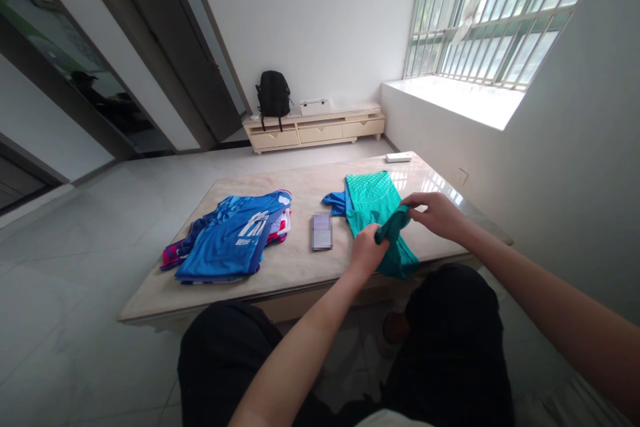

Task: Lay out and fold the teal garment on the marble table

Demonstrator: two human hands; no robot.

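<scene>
The table (300, 260) at the centre of the frame has a polished, stone-like top, pale and glossy, catching window glare at its far right corner. The teal shirt (373, 203) looks like thin, smooth sports cloth with a faint dotted texture. The blue shirt (233, 240) at left is slick printed cloth. The floor (75, 293) is glossy tile. The cabinet (313, 130) in the upper middle looks like matt pale wood.

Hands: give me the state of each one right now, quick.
Left hand: closed, gripping a fold of the green shirt.
Right hand: closed, pinching the same shirt's bunched edge.
</scene>
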